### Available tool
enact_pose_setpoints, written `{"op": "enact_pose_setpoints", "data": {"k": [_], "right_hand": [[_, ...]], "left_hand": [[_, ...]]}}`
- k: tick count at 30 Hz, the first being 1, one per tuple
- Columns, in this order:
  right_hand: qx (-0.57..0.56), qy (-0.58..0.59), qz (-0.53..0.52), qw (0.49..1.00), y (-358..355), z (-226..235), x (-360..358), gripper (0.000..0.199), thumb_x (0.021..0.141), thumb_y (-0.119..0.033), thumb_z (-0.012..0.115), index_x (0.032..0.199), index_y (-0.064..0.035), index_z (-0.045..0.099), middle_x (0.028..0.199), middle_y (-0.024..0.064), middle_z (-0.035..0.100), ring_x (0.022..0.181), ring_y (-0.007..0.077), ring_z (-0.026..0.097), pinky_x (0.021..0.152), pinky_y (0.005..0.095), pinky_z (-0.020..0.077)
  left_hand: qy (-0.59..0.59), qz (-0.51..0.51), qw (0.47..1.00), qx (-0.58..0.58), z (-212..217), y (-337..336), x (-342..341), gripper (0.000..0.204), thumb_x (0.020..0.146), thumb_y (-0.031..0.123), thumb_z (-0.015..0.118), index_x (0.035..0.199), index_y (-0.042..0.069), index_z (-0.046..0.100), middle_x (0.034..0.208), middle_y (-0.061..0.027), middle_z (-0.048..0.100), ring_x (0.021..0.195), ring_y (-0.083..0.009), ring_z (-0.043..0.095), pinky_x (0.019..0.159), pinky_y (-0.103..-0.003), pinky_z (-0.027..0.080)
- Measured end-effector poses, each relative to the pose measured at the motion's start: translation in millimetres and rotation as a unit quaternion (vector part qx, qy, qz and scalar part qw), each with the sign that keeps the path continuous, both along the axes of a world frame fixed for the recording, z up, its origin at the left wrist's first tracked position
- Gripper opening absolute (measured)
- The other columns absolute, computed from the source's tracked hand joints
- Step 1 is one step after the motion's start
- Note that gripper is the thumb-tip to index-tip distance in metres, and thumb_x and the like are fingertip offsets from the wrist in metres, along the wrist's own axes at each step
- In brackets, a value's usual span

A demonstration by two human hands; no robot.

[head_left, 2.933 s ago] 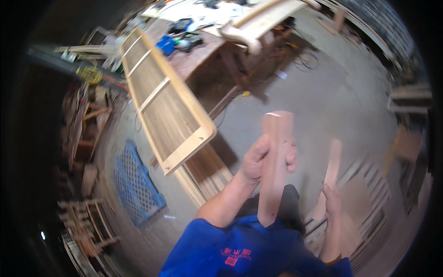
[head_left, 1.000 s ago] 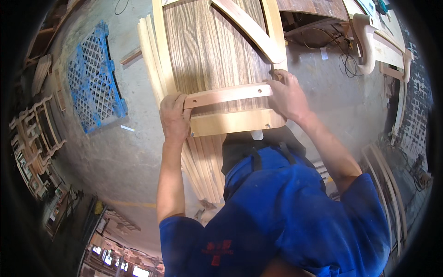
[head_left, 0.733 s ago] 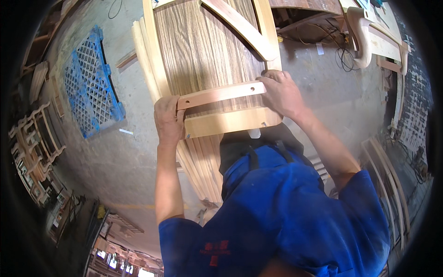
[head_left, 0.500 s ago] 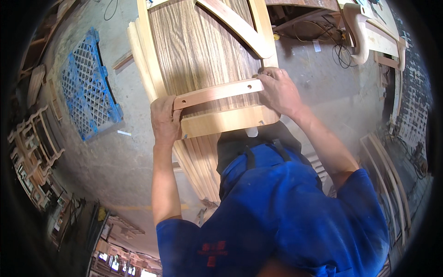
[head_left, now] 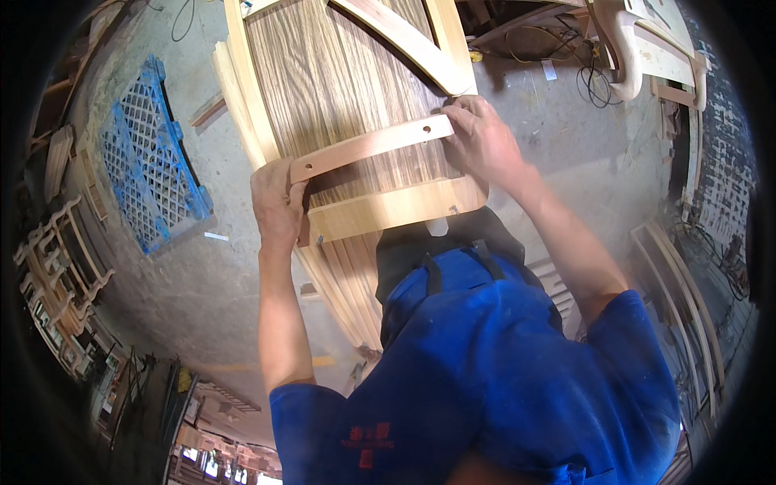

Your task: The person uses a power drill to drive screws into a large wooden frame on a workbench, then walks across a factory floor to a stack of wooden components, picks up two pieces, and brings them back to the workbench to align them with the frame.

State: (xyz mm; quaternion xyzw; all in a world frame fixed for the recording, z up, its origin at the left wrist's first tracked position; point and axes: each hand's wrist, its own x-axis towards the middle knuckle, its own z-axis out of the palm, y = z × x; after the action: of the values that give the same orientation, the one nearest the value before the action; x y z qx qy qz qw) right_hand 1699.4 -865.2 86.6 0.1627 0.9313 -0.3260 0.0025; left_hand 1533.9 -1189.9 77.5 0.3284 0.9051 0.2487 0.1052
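Note:
A slightly curved wooden rail (head_left: 368,151) with a hole near each end spans the space between my hands. Closed round its left end is my left hand (head_left: 276,200), and my right hand (head_left: 483,139) grips the right end. Below the rail lies a wood-grained panel (head_left: 323,89) set in a pale wooden frame (head_left: 396,205) with rounded corners. Whether the rail touches the frame's sides I cannot tell. Farther out, a second wooden slat (head_left: 404,42) rests slantwise over the panel.
Long wooden strips (head_left: 343,283) lie under the frame, toward my legs. A blue plastic pallet (head_left: 153,153) is on the concrete floor at left. Curved wooden parts (head_left: 679,299) stand at right; a carved leg (head_left: 618,48) and loose cable (head_left: 596,87) are at the far right.
The rail is still in both hands, its angle tilted a little more, right end higher. The whole scene has shifted slightly left in view.

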Motion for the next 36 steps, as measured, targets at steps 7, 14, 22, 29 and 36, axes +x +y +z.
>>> {"op": "enact_pose_setpoints", "data": {"k": [7, 14, 22, 29, 36], "right_hand": [[-0.004, -0.048, 0.003, 0.999, -1.1, 2.2, -1.8, 0.034, 0.086, -0.012, 0.067, 0.119, -0.0082, 0.063, 0.110, 0.0151, 0.057, 0.104, 0.0359, 0.057, 0.089, 0.0426, 0.0490], [-0.006, -0.057, 0.020, 0.998, -7.2, -0.9, 7.2, 0.034, 0.084, -0.012, 0.069, 0.118, -0.0101, 0.064, 0.106, 0.0139, 0.058, 0.102, 0.0352, 0.058, 0.088, 0.0426, 0.0494], [-0.014, -0.043, 0.039, 0.998, -4.8, -0.3, 9.0, 0.036, 0.082, -0.010, 0.070, 0.117, -0.0075, 0.065, 0.108, 0.0135, 0.059, 0.104, 0.0339, 0.058, 0.090, 0.0407, 0.0492], [-0.015, -0.044, 0.031, 0.998, -2.7, -0.6, 7.1, 0.036, 0.082, -0.010, 0.070, 0.117, -0.0068, 0.064, 0.110, 0.0132, 0.059, 0.105, 0.0329, 0.058, 0.090, 0.0402, 0.0493], [-0.024, -0.079, 0.033, 0.996, -8.1, 4.0, 3.1, 0.034, 0.083, -0.009, 0.067, 0.117, -0.0092, 0.064, 0.111, 0.0142, 0.059, 0.105, 0.0352, 0.058, 0.089, 0.0418, 0.0499]], "left_hand": [[-0.006, -0.002, 1.000, 0.001, 2.1, 2.4, -0.2, 0.042, 0.076, -0.001, 0.071, 0.117, 0.006, 0.062, 0.114, -0.0140, 0.060, 0.110, -0.0356, 0.052, 0.097, -0.044, 0.042], [-0.024, 0.011, 1.000, 0.000, 3.5, -4.8, 7.5, 0.044, 0.077, -0.001, 0.071, 0.119, 0.006, 0.062, 0.116, -0.0136, 0.060, 0.111, -0.0347, 0.052, 0.097, -0.043, 0.044], [-0.015, 0.000, 1.000, 0.002, 0.4, -6.1, 5.8, 0.042, 0.078, 0.000, 0.071, 0.119, 0.006, 0.063, 0.115, -0.0136, 0.060, 0.110, -0.0349, 0.052, 0.096, -0.043, 0.043], [-0.026, 0.002, 1.000, -0.008, 4.8, -1.7, 4.6, 0.041, 0.078, 0.000, 0.072, 0.118, 0.006, 0.063, 0.116, -0.0131, 0.060, 0.112, -0.0337, 0.051, 0.097, -0.042, 0.044], [-0.031, -0.022, 0.999, 0.006, 7.5, -1.7, 3.6, 0.034, 0.081, 0.004, 0.071, 0.114, 0.006, 0.064, 0.114, -0.0129, 0.061, 0.108, -0.0348, 0.052, 0.096, -0.043, 0.043]]}}
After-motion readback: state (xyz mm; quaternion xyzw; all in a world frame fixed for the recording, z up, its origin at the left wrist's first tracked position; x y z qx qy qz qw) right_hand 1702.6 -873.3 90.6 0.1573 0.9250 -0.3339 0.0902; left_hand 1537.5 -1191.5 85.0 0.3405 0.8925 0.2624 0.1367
